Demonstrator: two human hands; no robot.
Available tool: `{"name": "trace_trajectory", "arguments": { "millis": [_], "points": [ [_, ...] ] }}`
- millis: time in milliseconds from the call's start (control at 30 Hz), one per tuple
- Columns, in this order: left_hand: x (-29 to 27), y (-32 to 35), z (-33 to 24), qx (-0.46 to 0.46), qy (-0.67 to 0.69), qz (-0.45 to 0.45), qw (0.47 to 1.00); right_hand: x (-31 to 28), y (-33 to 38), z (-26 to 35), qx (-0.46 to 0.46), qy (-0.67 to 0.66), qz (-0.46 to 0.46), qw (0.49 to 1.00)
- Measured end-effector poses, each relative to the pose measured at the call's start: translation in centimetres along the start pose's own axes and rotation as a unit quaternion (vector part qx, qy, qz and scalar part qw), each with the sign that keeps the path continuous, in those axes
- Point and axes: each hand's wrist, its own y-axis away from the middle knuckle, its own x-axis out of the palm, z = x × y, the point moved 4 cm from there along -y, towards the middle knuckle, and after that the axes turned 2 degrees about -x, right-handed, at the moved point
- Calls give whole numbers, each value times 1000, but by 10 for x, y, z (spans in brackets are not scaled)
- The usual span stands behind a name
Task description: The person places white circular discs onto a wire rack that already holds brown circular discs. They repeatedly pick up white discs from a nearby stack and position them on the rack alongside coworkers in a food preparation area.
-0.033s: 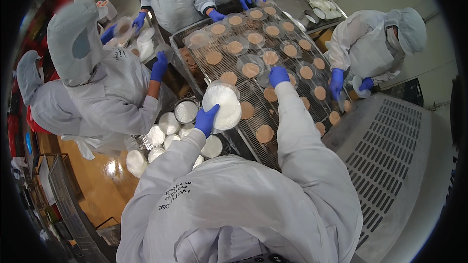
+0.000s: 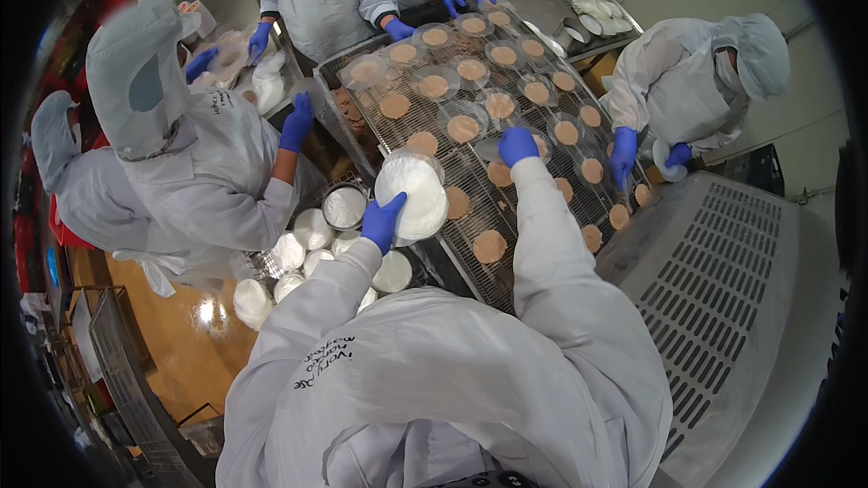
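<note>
One white stack (image 2: 414,199), clasped in the left hand (image 2: 385,220) by the rack (image 2: 463,235) — the right hand (image 2: 518,145) curls over the patties (image 2: 489,247), its hold hidden — white rounds (image 2: 345,208) crowd below left, co-workers (image 2: 678,86) ring the far sides.

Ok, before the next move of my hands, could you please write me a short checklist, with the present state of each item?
1. Left hand has a grip on the white round stack: ok.
2. Right hand is above the wire rack: ok.
3. Right fingertips pinch a clear sheet: cannot tell, the hand hides them.
4. Every brown disc has a clear sheet: not ok, the nearest disc shows none.
5. Right-side co-worker's hand is apart from your right hand: ok.
</note>
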Motion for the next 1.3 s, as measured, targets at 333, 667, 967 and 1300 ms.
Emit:
{"name": "trace_trajectory", "arguments": {
  "millis": [333, 667, 967, 1300],
  "points": [
    [19, 22, -10, 35, 1, 27, 999, 29, 72, 104, -122, -297, 0, 947],
    [-20, 14, 15, -4, 16, 9, 1000, 18, 43, -23, -62, -23, -109, 992],
    [1, 32, 1, -14, 6, 31, 999, 51, 33, -61, -10, 75, -131, 988],
    [6, 31, -12, 13, 47, 36, 998, 21, 84, 125, -178, -309, 100, 929]
  ]
}}
